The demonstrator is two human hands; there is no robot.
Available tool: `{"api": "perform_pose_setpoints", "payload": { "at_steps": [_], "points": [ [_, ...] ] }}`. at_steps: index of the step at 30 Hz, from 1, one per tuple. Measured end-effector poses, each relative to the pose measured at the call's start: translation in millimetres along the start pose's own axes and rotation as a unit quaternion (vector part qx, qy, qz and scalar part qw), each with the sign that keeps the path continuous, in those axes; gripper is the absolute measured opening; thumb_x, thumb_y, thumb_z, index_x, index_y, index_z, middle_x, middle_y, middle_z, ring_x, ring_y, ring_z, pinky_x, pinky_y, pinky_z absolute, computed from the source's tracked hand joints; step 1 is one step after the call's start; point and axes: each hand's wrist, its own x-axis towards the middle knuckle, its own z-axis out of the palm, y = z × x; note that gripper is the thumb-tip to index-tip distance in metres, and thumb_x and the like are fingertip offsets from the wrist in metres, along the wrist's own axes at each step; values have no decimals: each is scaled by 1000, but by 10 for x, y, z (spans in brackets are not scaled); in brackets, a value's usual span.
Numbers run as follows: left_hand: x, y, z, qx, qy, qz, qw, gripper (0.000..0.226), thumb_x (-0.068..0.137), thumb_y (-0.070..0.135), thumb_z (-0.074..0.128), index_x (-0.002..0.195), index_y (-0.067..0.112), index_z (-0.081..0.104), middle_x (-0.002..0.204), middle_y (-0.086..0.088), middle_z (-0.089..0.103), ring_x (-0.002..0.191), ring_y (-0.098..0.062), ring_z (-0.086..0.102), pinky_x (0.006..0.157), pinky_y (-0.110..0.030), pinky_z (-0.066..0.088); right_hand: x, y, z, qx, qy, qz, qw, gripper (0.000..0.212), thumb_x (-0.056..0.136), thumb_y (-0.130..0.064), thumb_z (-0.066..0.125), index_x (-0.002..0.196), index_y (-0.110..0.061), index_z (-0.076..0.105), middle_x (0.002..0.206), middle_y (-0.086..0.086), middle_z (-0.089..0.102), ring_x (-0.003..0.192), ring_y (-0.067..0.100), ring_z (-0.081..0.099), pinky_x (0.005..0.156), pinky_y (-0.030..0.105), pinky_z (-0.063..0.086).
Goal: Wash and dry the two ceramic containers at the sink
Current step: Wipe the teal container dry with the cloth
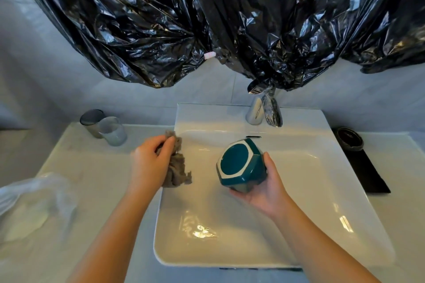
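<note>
My right hand (264, 188) holds a teal ceramic container (240, 164) over the white sink basin (322, 190). The container is turned so its hexagonal base, teal with a white rim, faces up toward me. My left hand (149, 163) grips a crumpled grey-brown cloth (177, 170) at the basin's left edge, a little apart from the container. A second ceramic container is not clearly in view.
A chrome faucet (264, 110) stands behind the basin. Two grey tumblers (103, 130) sit on the counter at the back left. Clear crumpled plastic (34, 200) lies at the left. A dark round dish (349, 139) and black mat (365, 172) are at the right. Black plastic sheeting (207, 18) hangs above.
</note>
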Motion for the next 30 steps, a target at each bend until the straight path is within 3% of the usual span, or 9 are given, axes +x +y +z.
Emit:
{"api": "perform_pose_setpoints", "payload": {
  "at_steps": [2,7,9,12,15,17,19,24,30],
  "points": [
    [-82,172,154,-34,-24,-1,999,16,93,27,57,82,19,67,73,6,63,72,-13,60,68,-33,51,16,73,38,-10,-15,7,1000,89,27,-50,97,107,-16,76,110,19,74,92,40,73,67,48,60],
    [-195,420,553,-103,-77,-51,990,23,96,30,51,84,15,64,76,7,61,72,-6,59,57,-10,46,-26,200,166,-81,-18,-5,997,75,60,-61,81,121,-18,68,120,17,70,102,34,71,78,48,58],
    [-253,392,661,-109,-90,20,990,21,95,32,48,91,19,64,89,7,63,87,-8,60,72,-15,47,-36,235,180,-122,-9,-22,992,81,67,-61,75,132,-18,57,120,15,70,104,31,71,81,48,57],
    [-390,255,753,-110,-140,150,972,34,94,36,38,112,22,63,112,11,63,110,-9,55,93,-28,45,-107,222,152,-157,-4,-47,987,56,83,-54,55,127,-20,56,108,9,75,95,26,73,85,52,54],
    [-405,165,762,-155,-163,81,971,43,98,39,28,116,25,64,115,10,65,110,-4,57,96,-33,48,-156,194,105,-221,-39,-72,972,71,79,-56,70,135,-17,50,121,14,69,104,30,69,77,47,58],
    [-324,167,780,-166,-179,-5,970,46,99,42,26,109,27,68,109,8,68,102,-4,61,94,-37,50,-155,197,86,-275,-60,-80,956,78,80,-53,72,142,-15,43,133,21,59,117,37,62,85,48,56],
    [-271,186,784,-154,-187,-15,970,43,101,38,29,105,25,70,104,6,69,98,-7,63,92,-39,51,-146,194,95,-294,-53,-77,951,82,77,-55,74,142,-17,43,135,22,56,123,40,58,89,49,54],
    [-305,178,771,-150,-141,143,968,44,96,32,34,100,9,71,99,0,70,95,-9,64,86,-37,52,-142,177,133,-315,-30,-51,947,53,89,-45,59,138,-27,46,129,16,62,115,37,63,77,46,57],
    [-374,171,799,-121,-139,289,939,38,97,21,37,97,4,71,99,-4,70,97,-14,63,86,-32,51,-143,178,120,-226,14,56,972,65,85,-61,52,133,-18,55,118,18,69,106,36,68,71,42,57]
  ]
}}
